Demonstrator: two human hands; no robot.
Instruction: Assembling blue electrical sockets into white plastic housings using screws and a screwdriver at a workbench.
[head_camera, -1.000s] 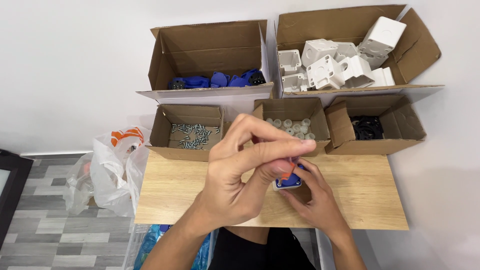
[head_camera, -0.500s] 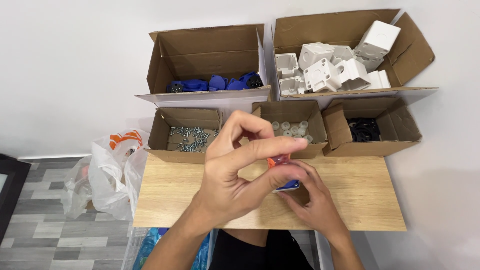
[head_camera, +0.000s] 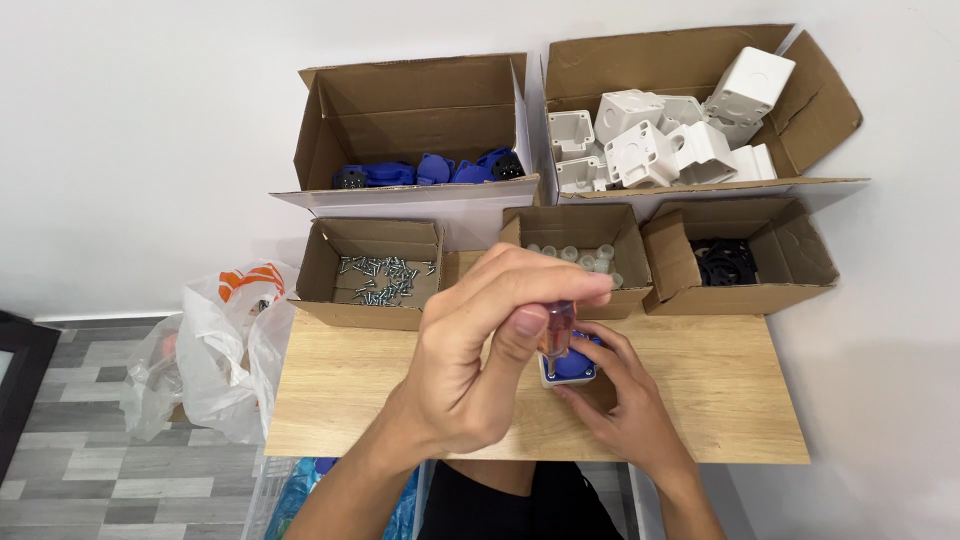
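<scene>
Gripping a small screwdriver (head_camera: 556, 328) with an orange see-through handle, the left hand (head_camera: 480, 360) has its fingers (head_camera: 545, 285) curled tight around the top of the tool, which stands upright with its tip down on a little white box with a blue cover (head_camera: 570, 365). That box sits on the wooden surface (head_camera: 340, 390), near its middle, and the right hand (head_camera: 625, 410) steadies it from below and the side, fingers narrowed around its edges.

Five open cardboard boxes stand along the far side. At the back left, a large carton (head_camera: 410, 120) holds blue plastic covers (head_camera: 420, 172), some with dark centres, lying in a row along its bottom. At the back right, a second large carton (head_camera: 700, 70) is heaped with white square housings (head_camera: 680, 135), tilted every way. In front, on the surface, the small box on the left (head_camera: 370, 305) holds a loose scatter of silver screws (head_camera: 380, 278). The small middle box (head_camera: 580, 225), partly hidden behind the left hand, holds pale round caps (head_camera: 575, 254). The small box on the right (head_camera: 745, 290) holds black ring-shaped parts (head_camera: 728, 260) piled together.

Beside the surface on the left, a white plastic bag (head_camera: 215, 350) with orange print slumps on the grey floor (head_camera: 90, 460).
</scene>
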